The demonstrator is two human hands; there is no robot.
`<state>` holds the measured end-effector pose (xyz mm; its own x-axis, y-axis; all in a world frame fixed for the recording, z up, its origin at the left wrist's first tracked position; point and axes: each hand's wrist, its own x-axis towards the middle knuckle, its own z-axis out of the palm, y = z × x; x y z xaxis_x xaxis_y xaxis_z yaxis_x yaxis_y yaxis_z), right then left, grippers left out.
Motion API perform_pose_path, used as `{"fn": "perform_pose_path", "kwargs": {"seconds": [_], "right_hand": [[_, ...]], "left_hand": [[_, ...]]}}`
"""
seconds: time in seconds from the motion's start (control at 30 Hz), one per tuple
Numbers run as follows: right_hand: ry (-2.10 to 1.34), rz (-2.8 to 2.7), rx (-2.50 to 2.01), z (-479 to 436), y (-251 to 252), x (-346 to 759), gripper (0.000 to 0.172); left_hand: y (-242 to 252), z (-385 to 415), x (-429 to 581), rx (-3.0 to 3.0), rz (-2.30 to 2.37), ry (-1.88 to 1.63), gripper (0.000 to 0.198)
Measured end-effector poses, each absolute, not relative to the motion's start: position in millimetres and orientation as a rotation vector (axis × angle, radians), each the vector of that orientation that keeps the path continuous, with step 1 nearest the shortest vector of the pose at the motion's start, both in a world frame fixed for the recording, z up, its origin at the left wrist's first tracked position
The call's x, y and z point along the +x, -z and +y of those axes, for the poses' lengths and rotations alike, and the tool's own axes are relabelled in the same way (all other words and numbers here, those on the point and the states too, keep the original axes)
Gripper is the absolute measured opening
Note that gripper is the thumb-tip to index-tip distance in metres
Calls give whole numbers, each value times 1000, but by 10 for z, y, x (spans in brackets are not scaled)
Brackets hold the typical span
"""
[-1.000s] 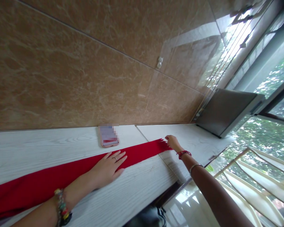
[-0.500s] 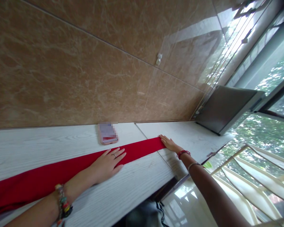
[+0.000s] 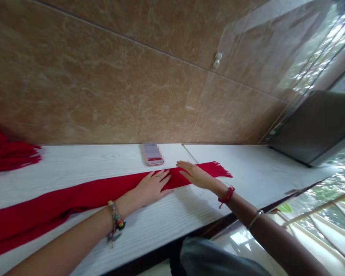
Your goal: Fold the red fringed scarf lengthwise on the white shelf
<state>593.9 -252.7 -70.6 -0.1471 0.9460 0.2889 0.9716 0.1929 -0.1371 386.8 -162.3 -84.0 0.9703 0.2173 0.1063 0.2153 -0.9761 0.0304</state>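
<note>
A long red scarf (image 3: 103, 192), folded into a narrow strip, stretches across the white wood-grain table (image 3: 166, 214), its fringed end pointing right. My left hand (image 3: 151, 188) lies flat on the scarf with its fingers spread. To the right of it, my right hand (image 3: 197, 175) is over the scarf near the fringe, fingers stretched out; I cannot tell whether it touches the cloth. A phone in a pink case (image 3: 153, 154) lies just behind the scarf.
More red fringed cloth (image 3: 11, 153) lies at the far left by the brown tiled wall (image 3: 117, 96). A dark grey boxy object (image 3: 316, 126) stands at the table's right end. Beyond the front edge are cream slats (image 3: 327, 234).
The view has swung left, bringing the far-left red cloth into sight. My right hand has moved back toward my left, uncovering the scarf's fringed end. My left hand stays flat on the scarf.
</note>
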Motion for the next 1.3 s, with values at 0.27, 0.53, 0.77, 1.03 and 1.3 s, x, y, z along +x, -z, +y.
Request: {"fn": "perform_pose_path", "kwargs": {"seconds": [0.27,0.53,0.77,1.03,1.3], "right_hand": [[17,-2387,-1747,-2566,863,5533,50],[211,-2529,-1511,-2519,845,5413,38],[249,-2516,-1412,-2531,1026,5453,38],[144,-2389,-1490,-2417,801,5153,39],[101,-2366,-1592,-2162,885,4564,52]], "left_hand": [[526,-1599,2933,3000,789,214,67],[492,-1419,2338,3018,880,391,51],[532,-1487,2407,3181,835,313,43],[472,-1487,2455,3088,899,201,44],[726,-1480,2665,3002,927,146,58]]}}
